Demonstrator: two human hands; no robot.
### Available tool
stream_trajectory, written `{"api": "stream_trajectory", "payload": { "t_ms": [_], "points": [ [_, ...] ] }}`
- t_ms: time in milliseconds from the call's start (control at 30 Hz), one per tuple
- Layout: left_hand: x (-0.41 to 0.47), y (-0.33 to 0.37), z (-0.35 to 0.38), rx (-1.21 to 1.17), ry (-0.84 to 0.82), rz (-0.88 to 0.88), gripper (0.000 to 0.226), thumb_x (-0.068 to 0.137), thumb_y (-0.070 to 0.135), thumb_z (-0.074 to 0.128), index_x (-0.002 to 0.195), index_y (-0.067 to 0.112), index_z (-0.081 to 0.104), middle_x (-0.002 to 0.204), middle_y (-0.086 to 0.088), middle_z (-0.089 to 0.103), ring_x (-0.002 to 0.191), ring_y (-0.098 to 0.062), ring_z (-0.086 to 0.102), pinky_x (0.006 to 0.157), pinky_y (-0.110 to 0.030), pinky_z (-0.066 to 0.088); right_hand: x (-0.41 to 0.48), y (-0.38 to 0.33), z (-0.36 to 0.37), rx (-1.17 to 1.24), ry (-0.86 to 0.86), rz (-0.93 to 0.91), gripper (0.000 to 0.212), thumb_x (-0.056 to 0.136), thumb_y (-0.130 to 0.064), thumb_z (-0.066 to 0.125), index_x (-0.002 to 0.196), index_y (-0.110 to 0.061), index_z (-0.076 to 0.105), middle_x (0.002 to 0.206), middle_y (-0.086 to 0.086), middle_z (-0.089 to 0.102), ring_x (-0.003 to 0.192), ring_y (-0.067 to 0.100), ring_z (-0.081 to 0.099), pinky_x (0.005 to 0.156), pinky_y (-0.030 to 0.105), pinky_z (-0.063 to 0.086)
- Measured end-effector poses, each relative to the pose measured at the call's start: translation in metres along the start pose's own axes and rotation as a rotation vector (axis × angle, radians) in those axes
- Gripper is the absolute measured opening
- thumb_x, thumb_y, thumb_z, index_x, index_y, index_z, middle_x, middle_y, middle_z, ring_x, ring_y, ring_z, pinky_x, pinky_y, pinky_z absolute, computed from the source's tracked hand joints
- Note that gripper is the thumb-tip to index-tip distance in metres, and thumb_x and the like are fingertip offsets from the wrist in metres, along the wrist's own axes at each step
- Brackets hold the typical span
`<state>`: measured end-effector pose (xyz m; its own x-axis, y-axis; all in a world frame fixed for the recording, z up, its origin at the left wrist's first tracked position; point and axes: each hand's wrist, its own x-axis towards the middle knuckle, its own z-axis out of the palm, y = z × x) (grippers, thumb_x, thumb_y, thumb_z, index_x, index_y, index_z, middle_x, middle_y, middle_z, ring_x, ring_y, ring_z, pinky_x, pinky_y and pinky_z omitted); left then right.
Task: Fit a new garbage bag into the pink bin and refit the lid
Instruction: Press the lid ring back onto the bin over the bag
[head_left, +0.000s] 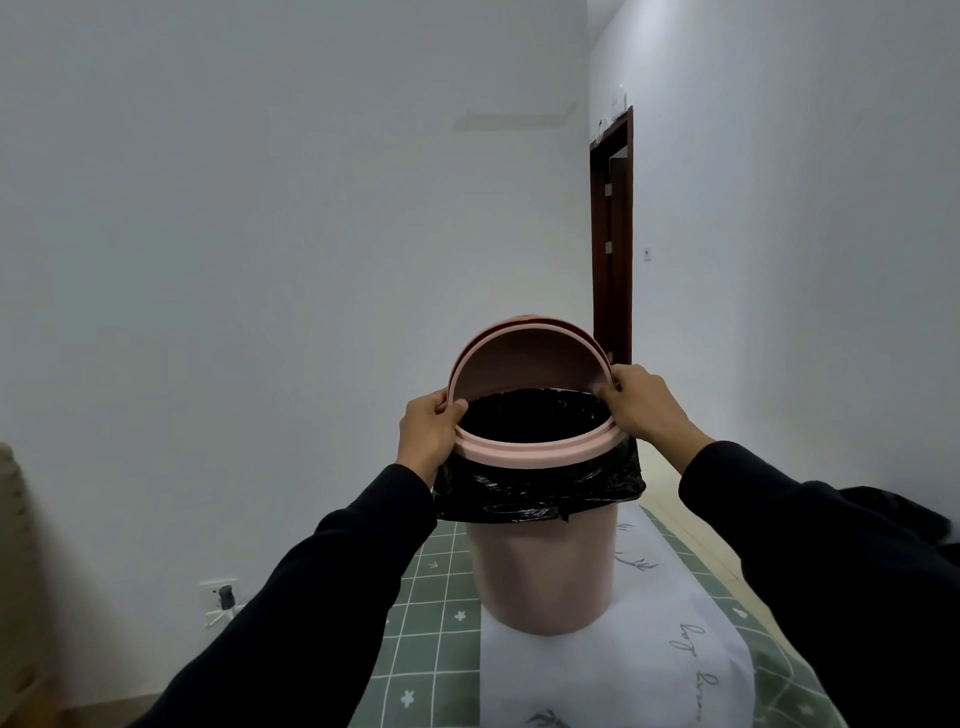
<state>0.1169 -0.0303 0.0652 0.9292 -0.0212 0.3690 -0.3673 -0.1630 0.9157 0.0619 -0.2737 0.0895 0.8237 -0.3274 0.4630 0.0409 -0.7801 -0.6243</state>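
Note:
The pink bin (545, 577) stands upright on a table with a green checked cloth. A black garbage bag (540, 488) lines its inside and folds down over the rim all around. The pink lid ring (540, 451) sits on the bin's top over the bag, and its flap (530, 364) is swung up. My left hand (428, 428) grips the ring's left side. My right hand (644, 402) grips its right side, thumb inside the ring.
The table cloth (431, 623) has a white runner (613, 675) under the bin. White walls stand behind and to the right, with a dark brown door frame (613, 234) beyond. A wall socket (221, 597) sits low left. Dark fabric (893, 514) lies at the right edge.

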Motion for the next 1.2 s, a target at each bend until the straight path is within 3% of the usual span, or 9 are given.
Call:
{"api": "stream_trajectory", "payload": {
  "t_ms": [167,300,433,767,933,1100,1200],
  "points": [
    [0.002,0.0,-0.002,0.034,-0.023,-0.005,0.024,0.098,0.012,0.056,0.116,0.005,0.071,0.102,-0.014,0.074,0.1,-0.033,0.069,0.089,-0.04,0.054,0.002,0.0,0.001,-0.018,-0.007,0.005,0.033,0.104,-0.023,0.051,0.071,-0.022,0.049,0.07,-0.001,0.052,0.064,0.015,0.049,0.051,0.027,0.03],
    [0.005,0.0,-0.002,0.063,-0.032,-0.003,0.026,0.097,0.01,0.057,0.118,0.005,0.071,0.105,-0.015,0.074,0.101,-0.034,0.068,0.091,-0.041,0.054,0.004,-0.001,0.002,-0.025,-0.016,0.023,0.026,0.104,-0.026,0.05,0.084,-0.012,0.057,0.078,0.006,0.057,0.067,0.019,0.052,0.052,0.029,0.033],
    [0.007,0.0,-0.002,0.13,-0.027,0.005,0.03,0.096,0.014,0.058,0.124,0.01,0.069,0.109,-0.013,0.072,0.101,-0.03,0.067,0.09,-0.037,0.053,0.007,0.002,0.004,-0.032,-0.028,0.044,0.021,0.104,-0.024,0.047,0.092,-0.011,0.057,0.091,0.013,0.061,0.083,0.032,0.056,0.068,0.032,0.038],
    [0.015,-0.001,-0.001,0.248,-0.048,0.008,0.035,0.093,0.013,0.059,0.126,0.012,0.067,0.118,-0.01,0.069,0.101,-0.026,0.063,0.09,-0.033,0.049,0.013,0.007,0.006,-0.071,-0.064,0.067,0.021,0.102,-0.019,0.05,0.113,-0.007,0.063,0.107,0.019,0.066,0.089,0.031,0.054,0.073,0.032,0.039],
    [0.019,-0.002,-0.001,0.3,-0.041,0.008,0.034,0.091,0.012,0.059,0.123,0.009,0.068,0.121,-0.01,0.068,0.108,-0.03,0.063,0.098,-0.04,0.051,0.015,0.007,0.005,-0.101,-0.089,0.085,0.024,0.101,-0.017,0.048,0.119,-0.006,0.06,0.114,0.02,0.065,0.092,0.032,0.055,0.075,0.033,0.039],
    [0.022,-0.005,0.0,0.35,-0.041,0.013,0.031,0.091,0.015,0.058,0.12,0.01,0.068,0.118,-0.011,0.068,0.096,-0.025,0.061,0.082,-0.03,0.047,0.015,0.007,0.005,-0.118,-0.11,0.092,0.022,0.101,-0.016,0.048,0.118,-0.008,0.059,0.114,0.017,0.065,0.091,0.03,0.053,0.075,0.033,0.04],
    [0.024,-0.007,-0.002,0.375,-0.045,-0.072,0.035,0.092,0.026,0.06,0.123,0.012,0.052,0.114,-0.011,0.062,0.075,-0.016,0.058,0.066,-0.027,0.045,0.014,0.006,0.006,-0.129,-0.124,0.102,0.024,0.101,-0.016,0.047,0.122,-0.009,0.055,0.115,0.016,0.063,0.092,0.03,0.052,0.076,0.034,0.04]
  ]
}}
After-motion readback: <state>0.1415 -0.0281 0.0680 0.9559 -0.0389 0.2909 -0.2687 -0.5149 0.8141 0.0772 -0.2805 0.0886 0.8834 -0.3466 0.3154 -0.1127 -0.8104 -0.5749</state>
